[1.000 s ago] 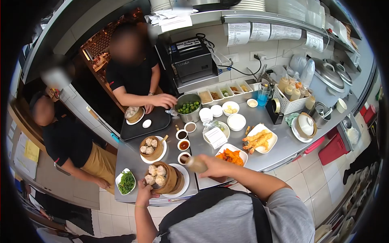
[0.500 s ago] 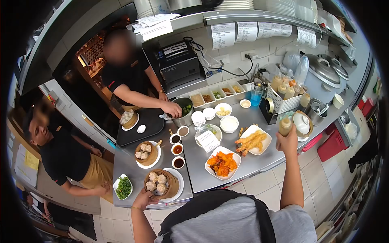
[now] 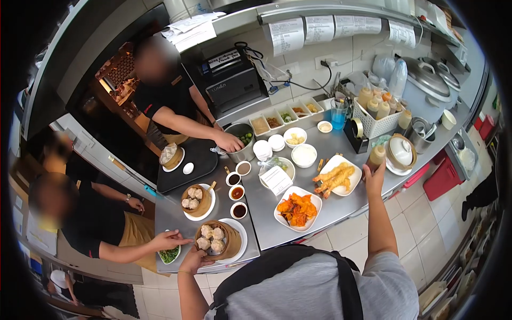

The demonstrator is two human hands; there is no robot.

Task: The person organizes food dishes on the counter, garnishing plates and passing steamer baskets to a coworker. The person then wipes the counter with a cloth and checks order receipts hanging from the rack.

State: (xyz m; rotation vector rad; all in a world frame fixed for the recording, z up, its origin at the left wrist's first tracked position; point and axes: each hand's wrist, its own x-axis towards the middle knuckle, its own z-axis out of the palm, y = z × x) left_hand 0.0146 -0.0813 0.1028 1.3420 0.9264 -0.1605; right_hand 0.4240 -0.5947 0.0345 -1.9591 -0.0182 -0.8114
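Observation:
My left hand (image 3: 193, 260) grips the near side of a bamboo steamer (image 3: 232, 241) holding several dumplings (image 3: 212, 238), tilted over a white plate (image 3: 242, 248). At the right, my right hand (image 3: 375, 178) is closed around a squeeze bottle (image 3: 377, 156) at the counter's edge, beside a lidded steamer (image 3: 400, 151). Fried prawns (image 3: 337, 179) lie on a white dish left of that hand. Between my hands is a square bowl of orange food (image 3: 297, 210). Beyond the left steamer stand small cups of dark sauce (image 3: 239, 211) and a second dumpling steamer (image 3: 196, 199).
One person reaches into a metal pot of green fruit (image 3: 238, 140) by a black tray (image 3: 186, 167). Another person's hand (image 3: 172, 239) is over the bowl of greens (image 3: 169, 255), near my left hand. A bottle basket (image 3: 374, 124) stands at the back right.
My right hand has moved from the middle to the right with the bottle. My left hand stays at the steamer. The person at the left has reached toward the greens; the other's hand entered the pot.

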